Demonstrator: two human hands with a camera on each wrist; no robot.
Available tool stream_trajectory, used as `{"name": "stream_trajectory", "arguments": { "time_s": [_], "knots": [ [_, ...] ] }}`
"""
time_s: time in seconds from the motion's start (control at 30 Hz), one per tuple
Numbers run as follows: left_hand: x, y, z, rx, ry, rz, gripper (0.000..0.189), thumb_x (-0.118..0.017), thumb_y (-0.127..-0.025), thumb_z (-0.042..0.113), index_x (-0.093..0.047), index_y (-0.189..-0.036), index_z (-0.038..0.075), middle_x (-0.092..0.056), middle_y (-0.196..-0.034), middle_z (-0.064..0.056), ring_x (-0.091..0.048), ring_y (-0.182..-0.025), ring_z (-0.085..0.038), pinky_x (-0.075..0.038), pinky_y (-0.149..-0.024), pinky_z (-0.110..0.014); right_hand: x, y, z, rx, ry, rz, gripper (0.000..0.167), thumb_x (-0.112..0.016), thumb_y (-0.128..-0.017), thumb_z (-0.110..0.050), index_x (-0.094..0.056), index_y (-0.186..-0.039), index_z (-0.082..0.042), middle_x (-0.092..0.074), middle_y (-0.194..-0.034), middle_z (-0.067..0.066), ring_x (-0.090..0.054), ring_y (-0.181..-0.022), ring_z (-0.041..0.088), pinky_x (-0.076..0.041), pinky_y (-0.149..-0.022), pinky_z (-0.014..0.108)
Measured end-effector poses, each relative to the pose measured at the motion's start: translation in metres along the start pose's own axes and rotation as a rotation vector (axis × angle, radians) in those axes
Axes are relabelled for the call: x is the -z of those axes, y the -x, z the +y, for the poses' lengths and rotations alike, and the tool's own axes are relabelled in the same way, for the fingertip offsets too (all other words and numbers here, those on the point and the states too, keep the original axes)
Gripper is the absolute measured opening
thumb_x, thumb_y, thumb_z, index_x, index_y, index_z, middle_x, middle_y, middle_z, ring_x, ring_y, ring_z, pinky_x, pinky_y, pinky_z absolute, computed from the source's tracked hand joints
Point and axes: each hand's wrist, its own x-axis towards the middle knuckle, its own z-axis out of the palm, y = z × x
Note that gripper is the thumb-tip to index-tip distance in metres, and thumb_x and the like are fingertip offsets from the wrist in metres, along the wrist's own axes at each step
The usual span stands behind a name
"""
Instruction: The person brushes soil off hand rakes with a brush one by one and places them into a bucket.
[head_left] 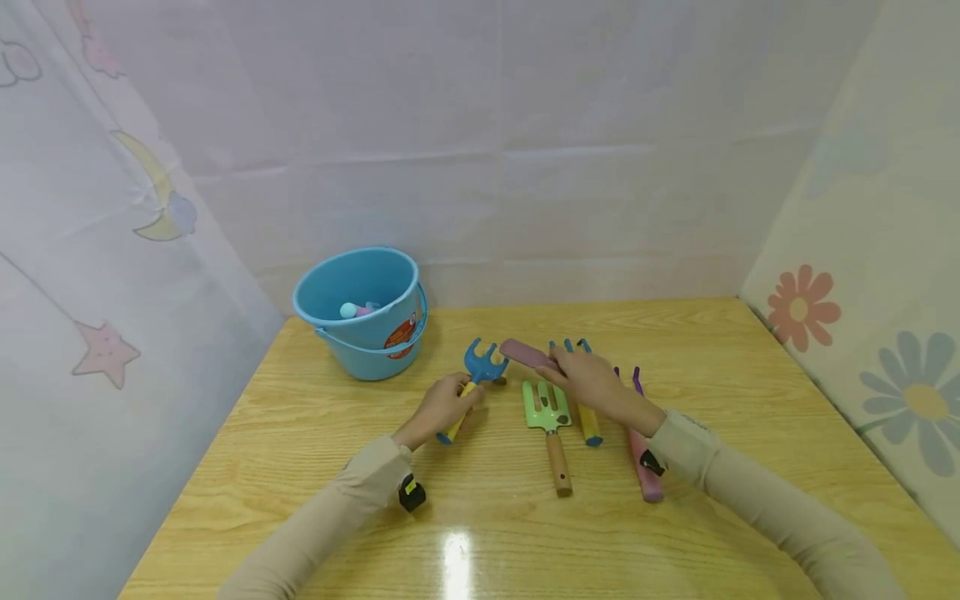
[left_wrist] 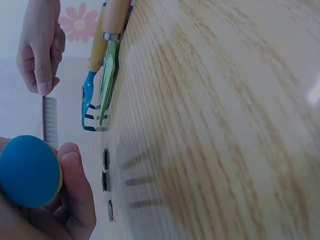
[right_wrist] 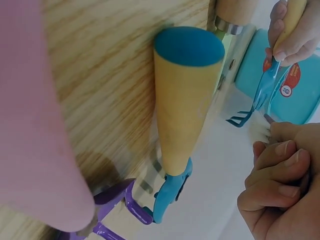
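My left hand (head_left: 442,406) grips a small blue hand fork (head_left: 483,364) by its yellow handle, tines pointing away from me. The handle's round blue end (left_wrist: 30,171) fills the near corner of the left wrist view. In my right hand (head_left: 588,379) is a brush with a flat mauve handle (head_left: 525,353), held close beside the fork's tines. Its pale bristles (left_wrist: 51,120) face the fork. Under and beside the right hand lie a green fork (head_left: 555,421) with a wooden handle, a blue rake with a yellow handle (head_left: 590,427), and a purple-pronged tool with a pink handle (head_left: 645,471).
A light blue bucket (head_left: 371,337) stands at the table's back left, holding a few small items (head_left: 351,310). Several dark flat bits (left_wrist: 106,159) lie on the wooden table (head_left: 315,467), and one (head_left: 562,420) shows on the green fork. Cloth-like walls rise behind and at both sides.
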Motion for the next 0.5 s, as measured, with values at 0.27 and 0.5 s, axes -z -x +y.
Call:
{"name": "stream_trajectory", "arguments": {
  "time_s": [0.27, 0.5],
  "knots": [
    [0.001, -0.002, 0.0, 0.016, -0.009, -0.006, 0.024, -0.053, -0.104, 0.025, -0.06, -0.107, 0.002, -0.065, -0.064, -0.017, -0.052, -0.04, -0.014, -0.042, -0.041, -0.026, 0.005, 0.003, 0.0, 0.014, 0.008, 0.017, 0.03, -0.058, -0.101, -0.031, -0.05, -0.08, -0.011, -0.035, -0.057, -0.003, -0.029, -0.047, 0.009, -0.024, -0.045, 0.024],
    [0.005, -0.002, 0.002, 0.028, -0.001, -0.008, 0.032, -0.053, -0.104, 0.031, -0.058, -0.114, 0.001, -0.066, -0.07, -0.019, -0.061, -0.045, -0.024, -0.044, -0.041, -0.027, 0.017, -0.001, 0.006, 0.032, 0.015, 0.005, 0.033, -0.057, -0.102, -0.029, -0.047, -0.076, -0.011, -0.033, -0.056, -0.005, -0.028, -0.047, 0.008, -0.025, -0.045, 0.023]
  ]
}}
